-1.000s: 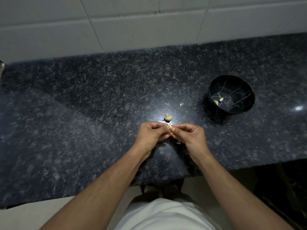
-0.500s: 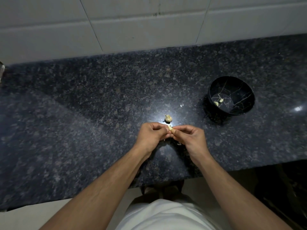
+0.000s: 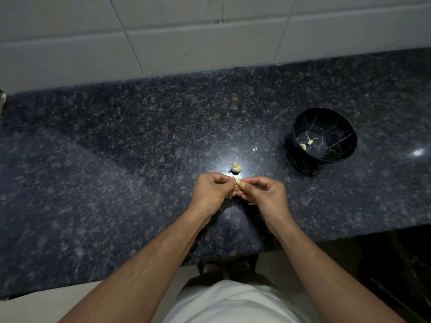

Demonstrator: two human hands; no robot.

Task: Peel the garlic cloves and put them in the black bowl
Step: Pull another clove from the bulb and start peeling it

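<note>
— Garlic clove (image 3: 237, 181) pinched between both hands over the granite countertop (image 3: 116, 171), near the front edge. Head view only, so just the one angle to go through.

— Grip on each side?

— Left hand (image 3: 211, 193) curled, fingertips closed on the clove's left end. Right hand (image 3: 265, 194) likewise curled, thumb and forefinger nipping the right end. Looks like mid-peel; how much skin remains, too small to tell.

— Anything already done?

— Two peeled cloves (image 3: 306, 144) lying in the black bowl (image 3: 349, 145), well to the right of the hands. A bit of papery skin (image 3: 254, 149) on the counter between hands and bowl, more scraps (image 3: 251, 203) just under the right hand.

— And left to do?

— Remainder of the garlic bulb (image 3: 235, 167) sitting just beyond the fingers, under the bright glare. Number of cloves on it, hard to say. Judging by that: early-to-middle stage. Finish stripping this clove, carry it right to the bowl, then back for the rest.
</note>
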